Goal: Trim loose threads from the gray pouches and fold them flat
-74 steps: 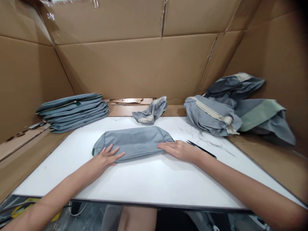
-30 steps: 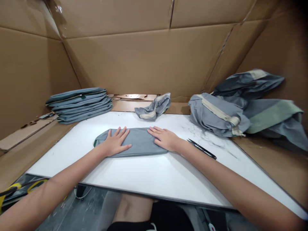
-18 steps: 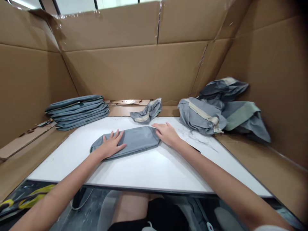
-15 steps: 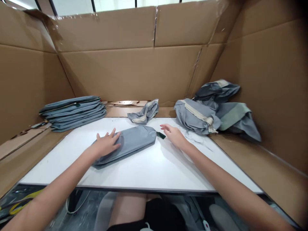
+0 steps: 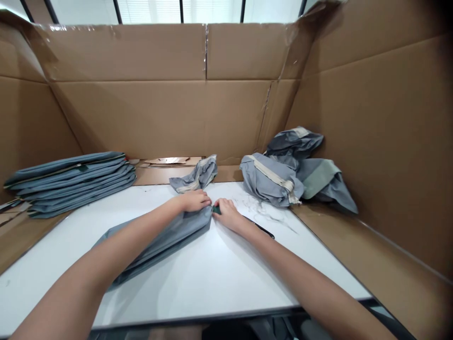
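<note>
A flat, folded grey-blue fabric bag (image 5: 184, 233) lies slantwise on the white table (image 5: 212, 288). My left hand (image 5: 194, 200) is at the bag's far right end, its fingers closed on the fabric edge there. Right beside it, my right hand (image 5: 226, 213) pinches a small dark green tag (image 5: 216, 209) attached to that end. My left forearm covers part of the bag. A thin black tool (image 5: 261, 227) lies on the table, partly hidden behind my right forearm.
A stack of folded grey-blue bags (image 5: 76, 184) stands at the left. At the back lies a small crumpled grey cloth piece (image 5: 198, 175) with a pale strip. Crumpled grey bags (image 5: 271, 179) are heaped at the right. Tall cardboard walls (image 5: 141, 118) enclose the table.
My left hand has moved from the bag's near left part to its far right end and closed there. My right hand has taken hold of the green tag. The view has shifted.
</note>
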`<action>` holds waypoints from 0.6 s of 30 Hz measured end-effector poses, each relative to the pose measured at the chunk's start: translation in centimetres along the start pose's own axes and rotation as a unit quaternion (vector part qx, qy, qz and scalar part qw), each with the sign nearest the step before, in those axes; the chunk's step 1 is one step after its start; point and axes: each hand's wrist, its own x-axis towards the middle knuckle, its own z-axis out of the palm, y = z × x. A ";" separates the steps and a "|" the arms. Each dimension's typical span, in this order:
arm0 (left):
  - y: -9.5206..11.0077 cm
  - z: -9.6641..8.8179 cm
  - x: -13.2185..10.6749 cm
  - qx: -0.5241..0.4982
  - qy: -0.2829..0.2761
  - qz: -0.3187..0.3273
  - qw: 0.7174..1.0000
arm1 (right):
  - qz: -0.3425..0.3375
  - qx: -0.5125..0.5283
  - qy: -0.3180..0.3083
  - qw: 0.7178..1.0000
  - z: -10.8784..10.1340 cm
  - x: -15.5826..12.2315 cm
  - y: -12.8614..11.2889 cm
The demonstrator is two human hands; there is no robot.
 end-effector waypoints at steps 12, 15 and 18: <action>2.3 -1.2 -2.9 -0.196 -0.081 -0.018 0.977 | -0.083 0.082 -0.018 0.993 -3.4 -1.9 -2.1; 1.5 -1.0 -3.8 -0.242 -0.041 -0.054 0.968 | -0.079 0.044 -0.021 0.996 -3.9 -2.8 -3.3; 0.5 -1.0 -4.0 -0.265 -0.016 -0.079 0.961 | -0.092 -0.022 -0.002 0.996 -4.0 -3.7 -4.7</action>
